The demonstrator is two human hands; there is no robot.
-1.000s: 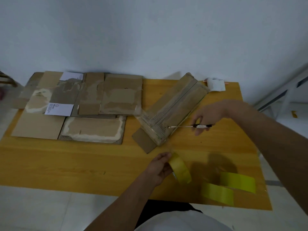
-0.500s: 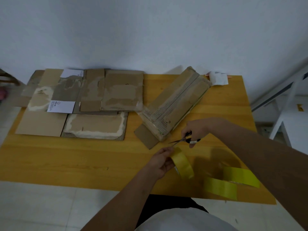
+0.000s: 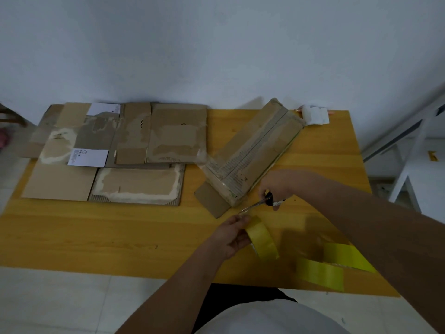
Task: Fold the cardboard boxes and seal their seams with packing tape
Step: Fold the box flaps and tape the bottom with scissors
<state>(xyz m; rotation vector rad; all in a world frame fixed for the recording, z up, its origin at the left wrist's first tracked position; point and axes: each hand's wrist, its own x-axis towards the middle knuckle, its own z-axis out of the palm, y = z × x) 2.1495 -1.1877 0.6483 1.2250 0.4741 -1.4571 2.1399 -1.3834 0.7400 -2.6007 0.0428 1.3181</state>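
Note:
A long folded cardboard box lies slantwise on the wooden table, one end flap open toward me. My left hand grips a yellow tape roll just in front of that end. My right hand holds black-handled scissors, their blades pointing left and down toward the roll's top, where my left fingertips are. Any tape strand between the roll and the box is too faint to make out.
Several flattened cardboard boxes cover the table's left half. Two more yellow tape rolls lie near the front right edge. A white paper object sits at the back right corner. A white frame stands right of the table.
My right hand has come down and left from beside the box with the scissors, bringing the blades close to the tape roll. My left hand keeps the roll in about the same place.

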